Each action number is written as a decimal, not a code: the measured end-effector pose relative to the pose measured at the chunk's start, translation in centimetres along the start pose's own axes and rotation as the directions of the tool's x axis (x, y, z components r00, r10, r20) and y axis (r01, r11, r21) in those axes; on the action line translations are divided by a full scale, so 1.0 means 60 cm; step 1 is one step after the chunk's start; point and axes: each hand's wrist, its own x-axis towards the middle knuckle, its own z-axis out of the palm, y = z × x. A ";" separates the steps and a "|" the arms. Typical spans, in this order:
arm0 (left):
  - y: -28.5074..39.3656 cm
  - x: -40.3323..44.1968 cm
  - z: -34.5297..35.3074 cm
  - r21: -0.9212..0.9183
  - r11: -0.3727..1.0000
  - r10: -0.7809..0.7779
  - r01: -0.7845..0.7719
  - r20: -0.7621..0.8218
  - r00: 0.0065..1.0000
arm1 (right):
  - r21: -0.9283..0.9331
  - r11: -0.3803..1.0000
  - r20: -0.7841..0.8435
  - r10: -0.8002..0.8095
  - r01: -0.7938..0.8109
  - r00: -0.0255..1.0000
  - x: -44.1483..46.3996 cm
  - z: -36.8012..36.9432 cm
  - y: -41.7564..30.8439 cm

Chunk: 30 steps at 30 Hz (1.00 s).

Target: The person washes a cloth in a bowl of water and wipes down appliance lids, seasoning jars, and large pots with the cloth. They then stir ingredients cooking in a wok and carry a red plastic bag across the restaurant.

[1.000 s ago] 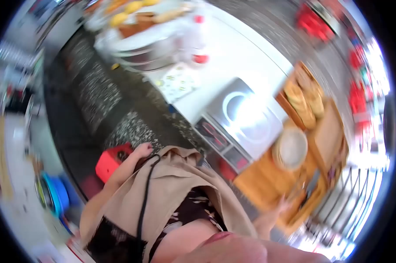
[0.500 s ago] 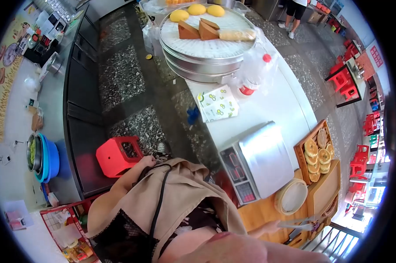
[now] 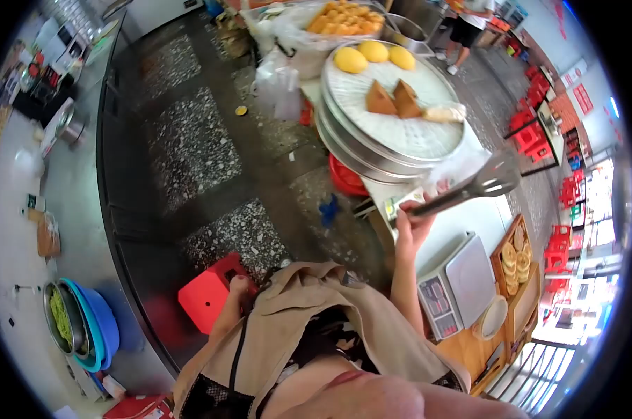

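My right hand (image 3: 412, 227) is closed round the handle end of metal tongs (image 3: 469, 187), raised over the white table near the stacked steamers. The tongs' slotted, broad ends point right. Beside them, the top steamer (image 3: 344, 91) carries three yellow buns (image 3: 373, 51), brown cake wedges (image 3: 381, 99) and a pale roll (image 3: 444, 113) that looks wrapped. My left hand (image 3: 240, 285) hangs low, right by a red plastic stool (image 3: 207, 297). Its fingers are mostly hidden, and I cannot tell whether it touches the stool.
A digital scale (image 3: 467, 272) stands on the table, with a wooden tray of flat round breads (image 3: 516, 260) beyond it. Fried pieces (image 3: 344, 19) lie behind the steamers. Leftward, a counter holds nested basins (image 3: 105, 321). Another person (image 3: 466, 31) stands at the far right.
My right hand has brought the tongs up from the wooden board at lower right to beside the steamers. The view has turned, and the left hand stays low by the stool.
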 end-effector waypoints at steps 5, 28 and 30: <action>0.023 0.003 -0.100 -0.325 0.935 -0.144 0.146 0.028 0.989 | -0.063 0.963 0.261 0.271 -0.263 0.927 0.004 0.198 0.045; 0.169 0.296 -0.458 -0.696 0.716 -0.306 -0.050 -0.377 0.874 | -0.286 0.943 0.902 0.326 -0.173 0.284 0.134 1.128 0.220; 0.225 0.310 -0.511 -0.545 0.838 -0.248 0.004 -0.374 0.894 | -0.244 0.949 0.932 0.286 -0.199 0.224 0.116 1.191 0.234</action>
